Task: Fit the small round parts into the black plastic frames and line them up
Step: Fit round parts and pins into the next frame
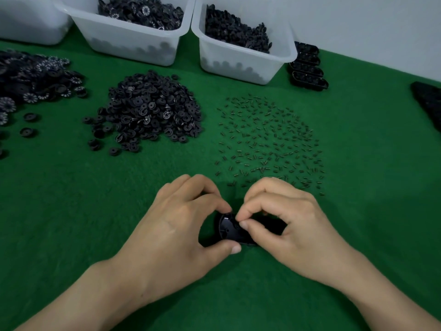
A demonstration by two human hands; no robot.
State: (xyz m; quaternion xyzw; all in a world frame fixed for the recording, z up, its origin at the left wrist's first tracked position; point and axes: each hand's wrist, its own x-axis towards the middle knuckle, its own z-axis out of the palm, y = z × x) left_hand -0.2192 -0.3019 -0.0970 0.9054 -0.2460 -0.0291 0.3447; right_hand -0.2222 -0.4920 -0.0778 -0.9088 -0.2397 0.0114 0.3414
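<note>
Hands both busy: left hand (176,225) grips the rounded end of a black oval plastic frame (229,231), down at the near middle of the green felt bench (71,211), and right hand (286,225) pinches at its top rim. Can't tell what's under those fingertips. I'd hold the frame steady and level and push the part straight in. No readable writing or brand anywhere.

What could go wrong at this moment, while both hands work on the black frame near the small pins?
The left hand grips the black frame while the right hand pinches at it, fingertips covering the spot, so a part may seat crooked unseen. The small pins lie scattered just beyond the knuckles; a forward move could sweep them away.
</note>
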